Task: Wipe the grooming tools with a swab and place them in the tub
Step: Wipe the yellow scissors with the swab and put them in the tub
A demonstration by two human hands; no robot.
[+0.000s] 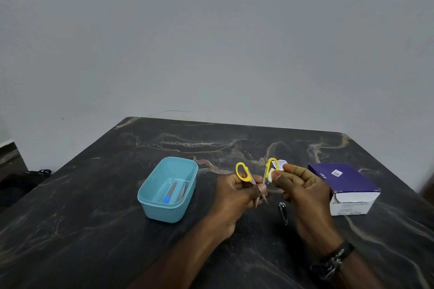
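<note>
My left hand [237,192] grips small scissors with yellow handles [244,172] near the pivot, blades spread and pointing down toward me. My right hand [303,191] pinches a white swab [271,175] against the right yellow handle, with a torn swab wrapper [281,163] held behind it. The light blue tub [164,206] stands to the left of my hands and holds a blue-tipped tool [169,193] and a metal tool [182,191]. A metal nail clipper [283,213] lies on the table just below my right hand.
A purple and white box of swabs [347,185] sits on the right of the dark marbled table [94,218]. A dark bag [25,180] lies on the floor beyond the table's left edge. A grey wall stands behind.
</note>
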